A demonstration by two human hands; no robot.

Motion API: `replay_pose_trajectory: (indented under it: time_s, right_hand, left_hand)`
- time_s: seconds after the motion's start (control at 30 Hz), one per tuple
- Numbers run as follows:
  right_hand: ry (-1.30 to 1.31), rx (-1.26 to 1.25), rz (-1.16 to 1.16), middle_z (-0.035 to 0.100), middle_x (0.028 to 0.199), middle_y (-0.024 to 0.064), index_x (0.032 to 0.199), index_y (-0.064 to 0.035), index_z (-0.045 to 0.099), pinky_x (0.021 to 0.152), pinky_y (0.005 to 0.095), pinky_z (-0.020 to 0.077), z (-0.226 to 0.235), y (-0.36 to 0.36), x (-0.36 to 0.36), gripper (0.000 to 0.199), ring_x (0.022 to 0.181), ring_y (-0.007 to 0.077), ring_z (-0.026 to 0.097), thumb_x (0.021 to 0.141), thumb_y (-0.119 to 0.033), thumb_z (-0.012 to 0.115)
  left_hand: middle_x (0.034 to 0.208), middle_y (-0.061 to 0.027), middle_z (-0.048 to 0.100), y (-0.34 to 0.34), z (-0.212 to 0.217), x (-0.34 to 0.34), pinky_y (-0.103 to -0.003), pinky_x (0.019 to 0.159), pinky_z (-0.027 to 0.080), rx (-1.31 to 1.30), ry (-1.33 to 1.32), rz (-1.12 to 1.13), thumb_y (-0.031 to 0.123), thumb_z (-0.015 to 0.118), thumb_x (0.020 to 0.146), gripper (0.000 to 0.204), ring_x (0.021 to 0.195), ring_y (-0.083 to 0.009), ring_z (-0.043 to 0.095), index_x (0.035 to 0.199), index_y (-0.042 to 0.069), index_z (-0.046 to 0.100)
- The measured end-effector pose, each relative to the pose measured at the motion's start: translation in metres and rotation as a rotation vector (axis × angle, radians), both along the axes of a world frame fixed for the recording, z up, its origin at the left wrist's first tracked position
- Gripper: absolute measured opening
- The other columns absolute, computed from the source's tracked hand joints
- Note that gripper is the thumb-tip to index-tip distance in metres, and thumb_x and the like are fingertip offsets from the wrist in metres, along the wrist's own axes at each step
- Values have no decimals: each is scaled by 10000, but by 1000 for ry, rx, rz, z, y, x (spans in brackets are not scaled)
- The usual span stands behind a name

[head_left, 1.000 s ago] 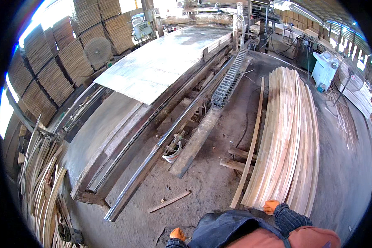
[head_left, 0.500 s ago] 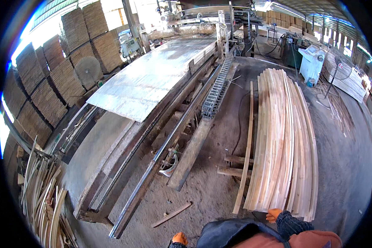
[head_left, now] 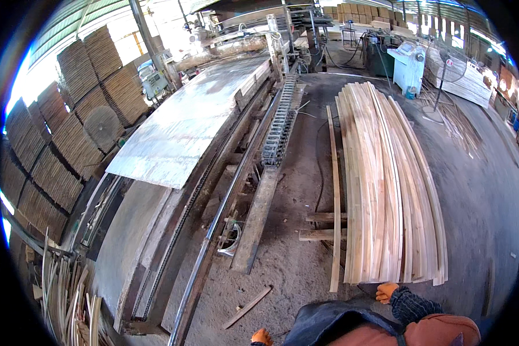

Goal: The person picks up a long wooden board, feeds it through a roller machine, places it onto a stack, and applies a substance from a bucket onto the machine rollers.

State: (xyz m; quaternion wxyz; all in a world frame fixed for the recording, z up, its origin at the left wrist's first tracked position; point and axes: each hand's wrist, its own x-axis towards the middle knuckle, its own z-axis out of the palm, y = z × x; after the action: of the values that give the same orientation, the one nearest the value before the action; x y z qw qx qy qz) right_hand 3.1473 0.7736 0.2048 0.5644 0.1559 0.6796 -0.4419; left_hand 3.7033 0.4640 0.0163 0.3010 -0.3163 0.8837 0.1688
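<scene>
A long stack of pale wooden strips [head_left: 386, 190] lies lengthwise to the right of the middle. Just off its near end is my right hand [head_left: 387, 292] in an orange glove, fingers curled in and nothing visible in them; whether it touches the strips I cannot tell. My left hand [head_left: 262, 336], gloved in orange too, is low at the bottom edge and partly cut off. Its fingers look curled, with no object showing. The nearest thing to it is a short loose stick [head_left: 247, 307] on the floor.
One single strip [head_left: 334, 230] lies left of the stack, beside wooden bearers [head_left: 320, 235]. A machine with a large pale sheet [head_left: 184, 121], a chain and a shiny rail [head_left: 213, 225] runs along the left. Scrap strips [head_left: 69, 294] are heaped lower left. A blue-white machine [head_left: 409, 66] stands far right.
The view has shifted, so the machine and stack sit further left and higher. Both hands stay low and look curled as before; the right one remains close to the stack's near end.
</scene>
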Motion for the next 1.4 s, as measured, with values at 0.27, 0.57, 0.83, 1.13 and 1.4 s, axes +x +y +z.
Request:
replay_pose_trajectory:
  time_s: [0.27, 0.57, 0.83, 1.13, 1.4]
  right_hand:
    - [120, -1, 0, 564, 669, 59, 847, -44, 580, 419, 377, 390, -18, 26, 10, 269, 480, 188, 503, 981, -274, 539]
    - [57, -170, -264, 539, 675, 40, 785, -88, 554, 439, 292, 378, 7, 69, 38, 230, 494, 112, 473, 946, -249, 583]
    - [-54, -387, -688, 453, 656, 15, 803, -109, 545, 461, 332, 388, -49, 206, 65, 314, 516, 150, 413, 1017, -338, 519]
    - [-179, -403, -913, 395, 721, 8, 837, -139, 498, 476, 374, 307, -52, 328, 31, 293, 585, 151, 380, 1029, -350, 432]
    - [-108, -433, -842, 382, 794, 6, 878, -178, 475, 523, 392, 260, -100, 438, 3, 343, 662, 192, 322, 1058, -424, 318]
  left_hand:
    - [1208, -46, 516, -34, 24, -27, -434, 955, 304, 1027, 542, 1226, 391, 439, 946, 276, 1128, -306, 428, 1121, 225, 574]
    - [946, -3, 509, -49, 67, -81, -428, 705, 351, 1262, 343, 1360, 331, 455, 904, 143, 882, -244, 492, 893, 202, 516]
    - [914, 17, 525, -81, 83, -178, -408, 628, 371, 1217, 307, 1070, 393, 448, 933, 209, 846, -228, 513, 874, 203, 512]
    - [986, -13, 573, 20, 91, -321, -380, 620, 401, 1324, 259, 976, 366, 451, 962, 188, 868, -237, 540, 975, 191, 522]
    - [1395, -87, 550, 135, 170, -463, -421, 876, 510, 916, 314, 1010, 349, 514, 1002, 477, 1156, -266, 584, 1447, 204, 417]
